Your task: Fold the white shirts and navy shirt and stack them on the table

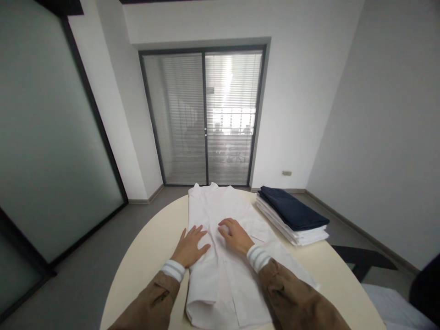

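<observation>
A white garment (230,279), which looks like a collared shirt or coat, lies lengthwise over the round table with its collar end at the far edge. Its left side is folded inward, and a curled edge shows near me. My left hand (190,246) rests on that folded left side, fingers spread. On the middle of the cloth lies my right hand (236,235), its fingers loosely bent and apart, with no cloth visibly pinched. Striped white cuffs and brown sleeves cover both wrists.
On the table's (147,256) right side sits a stack of folded white cloths (292,229) topped by a folded navy cloth (292,208). Beyond the far edge is a glass door with blinds (206,114). A dark chair part (364,257) and white fabric (395,305) show at lower right.
</observation>
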Motion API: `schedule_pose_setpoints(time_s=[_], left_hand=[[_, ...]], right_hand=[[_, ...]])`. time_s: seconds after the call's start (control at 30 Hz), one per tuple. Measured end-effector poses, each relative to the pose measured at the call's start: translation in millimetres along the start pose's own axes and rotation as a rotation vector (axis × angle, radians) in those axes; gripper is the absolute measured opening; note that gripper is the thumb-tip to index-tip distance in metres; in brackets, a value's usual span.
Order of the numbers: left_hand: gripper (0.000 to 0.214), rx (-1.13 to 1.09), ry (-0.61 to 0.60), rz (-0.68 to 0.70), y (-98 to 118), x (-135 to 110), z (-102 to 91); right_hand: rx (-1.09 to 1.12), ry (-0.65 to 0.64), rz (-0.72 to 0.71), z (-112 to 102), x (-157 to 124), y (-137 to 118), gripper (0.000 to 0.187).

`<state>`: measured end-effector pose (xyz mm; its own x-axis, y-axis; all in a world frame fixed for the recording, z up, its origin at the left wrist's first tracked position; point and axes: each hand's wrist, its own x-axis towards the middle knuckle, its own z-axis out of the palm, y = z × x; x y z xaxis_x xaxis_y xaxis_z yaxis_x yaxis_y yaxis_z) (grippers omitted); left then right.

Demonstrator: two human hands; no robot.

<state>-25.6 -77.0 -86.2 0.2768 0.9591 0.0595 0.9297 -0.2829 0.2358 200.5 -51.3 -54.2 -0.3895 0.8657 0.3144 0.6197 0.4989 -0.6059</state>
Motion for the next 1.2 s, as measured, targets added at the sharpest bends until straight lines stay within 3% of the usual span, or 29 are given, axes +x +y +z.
schedule_pose_setpoints(time_s=[0.1, 0.13, 0.2, 0.23, 0.37, 0.5, 0.6, 0.73, 1.0, 1.1, 1.2], left_hand=[[0.054, 0.002, 0.022, 0.017, -1.8, 2.8, 3.5], [0.052, 0.000, 0.037, 0.024, -2.4, 3.1, 5.1], [0.048, -0.016, 0.077, 0.049, -3.9, 3.1, 8.1], [0.046, -0.029, 0.104, 0.064, -4.8, 2.9, 9.2], [0.040, -0.096, 0.192, 0.135, -10.6, 1.5, 8.8], [0.040, -0.130, 0.159, 0.168, -17.4, -1.5, 5.3], [0.041, -0.120, 0.106, 0.161, -18.8, -5.0, 4.9], [0.050, -0.087, 0.035, 0.159, -16.5, -7.8, 6.1], [0.048, -0.088, 0.055, 0.141, -16.3, -6.1, 10.8], [0.050, -0.093, 0.061, 0.140, -18.3, -5.2, 14.1], [0.052, -0.104, 0.080, 0.139, -20.6, -4.2, 17.1]], right_hand=[[0.108, -0.207, -0.380, -11.3, -34.4, -39.0, 0.033], [0.118, -0.278, -0.479, -10.3, -47.3, -50.1, 0.043], [0.092, -0.301, -0.581, -0.8, -69.8, -64.8, 0.065], [0.050, -0.292, -0.595, 6.2, -78.1, -67.9, 0.066], [-0.088, -0.198, -0.616, 25.0, -90.1, -60.1, 0.039], [0.047, -0.110, -0.605, 6.9, -86.8, -44.9, 0.026], [-0.008, -0.195, -0.642, -8.0, -87.3, -36.7, 0.021], [-0.212, -0.348, -0.758, -4.0, -92.0, -32.8, 0.028], [-0.384, -0.252, -1.012, 5.3, -98.5, -41.0, 0.011], [-0.377, -0.237, -1.018, 1.7, -100.8, -41.9, 0.016], [-0.299, -0.292, -0.934, -3.9, -103.2, -42.5, 0.018]])
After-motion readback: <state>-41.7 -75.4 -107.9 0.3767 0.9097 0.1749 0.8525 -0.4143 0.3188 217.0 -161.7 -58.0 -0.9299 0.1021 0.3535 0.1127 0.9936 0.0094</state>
